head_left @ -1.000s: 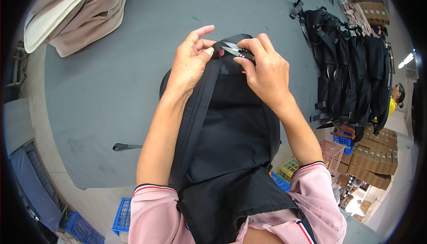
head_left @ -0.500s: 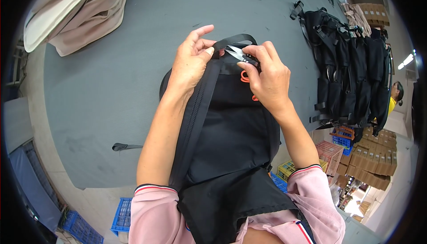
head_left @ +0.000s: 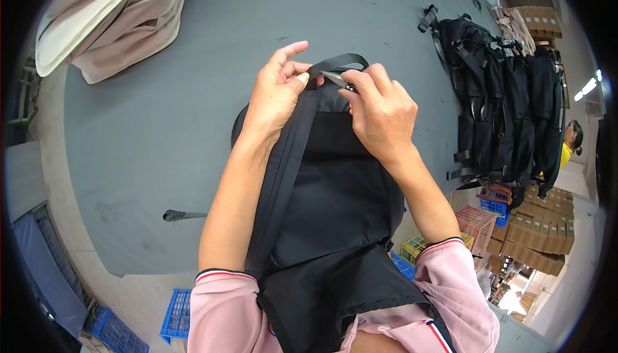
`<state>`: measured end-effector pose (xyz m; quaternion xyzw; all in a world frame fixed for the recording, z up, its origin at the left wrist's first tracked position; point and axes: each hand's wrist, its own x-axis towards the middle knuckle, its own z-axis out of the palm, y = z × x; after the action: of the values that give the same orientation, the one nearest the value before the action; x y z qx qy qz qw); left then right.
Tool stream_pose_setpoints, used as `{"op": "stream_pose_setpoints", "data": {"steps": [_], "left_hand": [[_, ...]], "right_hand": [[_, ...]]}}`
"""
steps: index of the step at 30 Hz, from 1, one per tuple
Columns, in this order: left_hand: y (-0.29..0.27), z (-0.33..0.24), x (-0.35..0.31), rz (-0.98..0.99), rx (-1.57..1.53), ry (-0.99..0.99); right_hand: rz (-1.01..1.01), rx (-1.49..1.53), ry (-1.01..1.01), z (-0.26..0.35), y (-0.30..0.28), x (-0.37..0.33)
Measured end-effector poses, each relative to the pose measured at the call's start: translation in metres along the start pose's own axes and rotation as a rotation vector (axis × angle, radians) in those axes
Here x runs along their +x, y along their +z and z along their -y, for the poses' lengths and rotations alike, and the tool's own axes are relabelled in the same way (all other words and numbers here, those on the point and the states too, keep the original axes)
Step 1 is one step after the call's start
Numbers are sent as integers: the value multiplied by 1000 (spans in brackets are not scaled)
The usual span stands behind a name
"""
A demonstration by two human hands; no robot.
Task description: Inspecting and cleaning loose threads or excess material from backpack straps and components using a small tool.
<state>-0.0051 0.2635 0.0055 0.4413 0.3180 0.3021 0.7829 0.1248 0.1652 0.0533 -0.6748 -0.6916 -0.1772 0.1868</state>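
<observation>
A black backpack (head_left: 338, 189) lies in front of me, its near end against my body. My left hand (head_left: 275, 95) pinches the base of the webbing handle (head_left: 347, 58) at the bag's far end, with the index finger stretched away. In my right hand (head_left: 386, 114) is a pair of thread snips (head_left: 335, 79), blades pressed together and tips pointing left to the spot beside my left fingertips. Most of the snips' grip is hidden inside the right hand. A wide black strap (head_left: 283, 176) runs from the handle down the bag's left side.
The bag rests on a large grey table (head_left: 141, 140). Beige fabric bags (head_left: 122, 24) are piled at the far left, and several black backpacks (head_left: 496, 95) at the right. Crates (head_left: 475, 224) and cartons (head_left: 537, 224) stand beyond the right edge, where a person in yellow (head_left: 568, 143) shows.
The snips' blades have gone from spread to closed, and my right hand has shifted slightly left. The orange cord loops are now hidden behind it. My left hand keeps its pinch.
</observation>
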Motion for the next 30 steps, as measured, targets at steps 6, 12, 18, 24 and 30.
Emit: {"op": "stream_pose_setpoints", "data": {"steps": [6, 12, 18, 24, 30], "left_hand": [[2, -2, 0, -4, -31, 1], [0, -1, 0, -24, 20, 21], [-1, 1, 7, 0, 40, -10], [9, 2, 15, -37, 126, -38], [10, 0, 33, -83, 444, -86]], "right_hand": [[28, 83, 84, 1, 4, 2], [-76, 272, 307, -18, 0, -2], [90, 827, 911, -73, 7, -36], [147, 717, 769, -69, 34, -27], [340, 599, 746, -83, 51, -14]]}}
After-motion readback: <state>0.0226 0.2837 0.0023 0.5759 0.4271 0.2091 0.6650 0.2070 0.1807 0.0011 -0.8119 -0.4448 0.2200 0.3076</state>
